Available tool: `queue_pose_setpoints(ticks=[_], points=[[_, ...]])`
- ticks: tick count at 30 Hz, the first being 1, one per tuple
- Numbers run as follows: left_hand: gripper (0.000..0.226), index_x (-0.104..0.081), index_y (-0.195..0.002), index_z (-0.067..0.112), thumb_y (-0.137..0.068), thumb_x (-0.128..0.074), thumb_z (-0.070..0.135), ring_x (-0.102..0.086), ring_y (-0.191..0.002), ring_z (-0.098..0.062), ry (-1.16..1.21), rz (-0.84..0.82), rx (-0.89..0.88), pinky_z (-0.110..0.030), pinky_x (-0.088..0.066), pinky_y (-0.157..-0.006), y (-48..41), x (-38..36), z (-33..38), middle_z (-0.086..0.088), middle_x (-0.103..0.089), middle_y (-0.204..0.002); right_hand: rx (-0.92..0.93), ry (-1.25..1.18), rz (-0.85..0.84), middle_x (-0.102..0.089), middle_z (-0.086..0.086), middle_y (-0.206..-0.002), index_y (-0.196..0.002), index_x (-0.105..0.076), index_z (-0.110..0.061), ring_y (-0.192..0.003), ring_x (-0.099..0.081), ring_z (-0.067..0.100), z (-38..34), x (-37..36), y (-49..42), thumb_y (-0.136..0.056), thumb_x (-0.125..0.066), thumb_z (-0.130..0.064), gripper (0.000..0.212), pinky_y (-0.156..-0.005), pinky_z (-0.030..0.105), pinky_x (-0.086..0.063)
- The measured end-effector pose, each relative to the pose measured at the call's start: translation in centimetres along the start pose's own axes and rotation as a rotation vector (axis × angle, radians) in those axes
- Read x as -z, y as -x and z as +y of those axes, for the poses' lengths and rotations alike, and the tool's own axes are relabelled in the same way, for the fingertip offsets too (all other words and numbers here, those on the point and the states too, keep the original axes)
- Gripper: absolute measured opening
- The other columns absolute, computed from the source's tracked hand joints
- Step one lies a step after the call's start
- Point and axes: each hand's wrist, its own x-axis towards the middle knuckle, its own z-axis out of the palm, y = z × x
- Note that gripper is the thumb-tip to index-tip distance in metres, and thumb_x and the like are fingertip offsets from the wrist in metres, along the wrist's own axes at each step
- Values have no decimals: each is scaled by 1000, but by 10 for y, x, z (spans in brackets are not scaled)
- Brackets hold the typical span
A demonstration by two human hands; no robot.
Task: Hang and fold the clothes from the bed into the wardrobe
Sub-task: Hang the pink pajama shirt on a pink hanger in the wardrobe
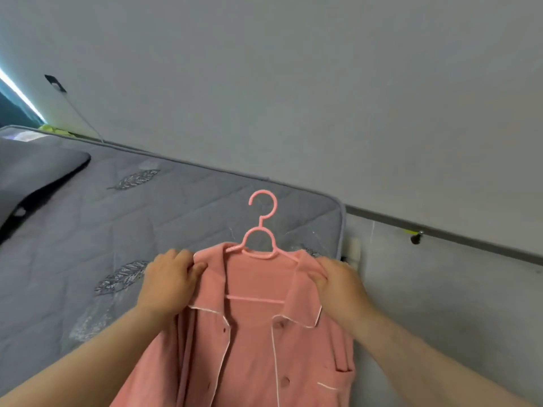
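Observation:
A pink pyjama shirt (252,348) with white piping and buttons hangs open on a pink plastic hanger (261,227). The hanger's hook points up above the collar, and its crossbar shows inside the open front. My left hand (169,282) grips the shirt's left shoulder and collar. The right shoulder is gripped by my right hand (338,282). Both hold the shirt up in front of the bed (88,230), over its near right corner. The wardrobe is out of view.
The bed has a grey quilted mattress with leaf prints. A dark grey pillow (35,177) lies at its far left. A plain grey wall (293,83) runs behind, and bare floor (440,289) lies right of the mattress corner.

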Motion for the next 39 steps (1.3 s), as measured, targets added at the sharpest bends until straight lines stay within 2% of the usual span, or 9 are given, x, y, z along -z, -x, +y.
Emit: queue_pose_setpoints(ticks=[7,10,13,16,19,28,33,37,39], points=[[42,-59,-95,4,-96,-45,44,-54,-102,-46,-86,8,90,-46,-42,-82,-154,-42,-14,-28,-59,-105,74,120,83,-66,19,-102,-90,-61,-11,-98,-59,39,-1,-21,-154,-92,-58,-31,20,-78,42,-45],[43,-61,-105,8,-96,-44,47,-50,-109,-45,-99,-13,162,-46,-41,-88,-212,-50,-19,-27,-56,-114,43,218,108,-61,18,-117,-113,-59,-13,-111,-53,38,-10,-32,-209,-95,-53,-34,28,-89,41,-40],[52,-57,-124,14,-90,-51,51,-44,-121,-42,139,19,227,-47,-37,-100,-232,-80,-20,-23,-50,-126,58,363,112,-47,15,-135,-140,-40,-19,-124,-42,36,1,-59,-229,-94,-49,-39,52,-102,43,-31],[77,-43,-142,21,-82,-30,67,-33,-137,-36,120,-120,109,-51,-27,-113,-213,-125,-20,-17,-41,-145,86,492,17,-34,16,-152,-151,-22,-26,-139,-31,32,24,-96,-222,-94,-30,-47,62,-115,47,-21],[74,-34,-147,27,-85,-19,65,-22,-145,-31,42,-94,91,-48,-17,-117,-200,-152,-23,-12,-28,-156,67,500,99,-37,15,-151,-150,-27,-26,-140,-33,32,32,-110,-221,-91,-20,-48,64,-116,48,-21],[69,-41,-143,29,-85,-24,63,-26,-144,-29,99,-6,110,-47,-19,-117,-204,-164,-24,-11,-32,-154,62,452,204,-48,17,-142,-142,-41,-17,-130,-44,35,31,-116,-225,-91,-32,-46,60,-112,47,-27],[68,-47,-134,16,-84,-34,61,-37,-136,-31,248,119,130,-50,-30,-111,-203,-161,-27,-14,-45,-144,155,181,553,-61,13,-103,-93,-63,-7,-97,-53,33,22,-99,-201,-87,-50,-32,29,-91,42,-38],[49,-57,-99,4,-79,-50,48,-46,-104,-32,481,485,93,-43,-33,-92,-184,-134,-20,-18,-56,-102,186,113,273,-59,-7,-76,-79,-63,-22,-71,-52,16,-2,-101,-161,-84,-51,-34,18,-67,37,-48],[30,-55,-80,12,-78,-53,42,-48,-83,-22,574,458,-9,-36,-36,-77,-167,-112,2,-3,-57,-80,155,172,237,-60,-9,-80,-84,-64,-27,-73,-52,14,-6,-109,-153,-83,-61,-33,8,-65,35,-49]])
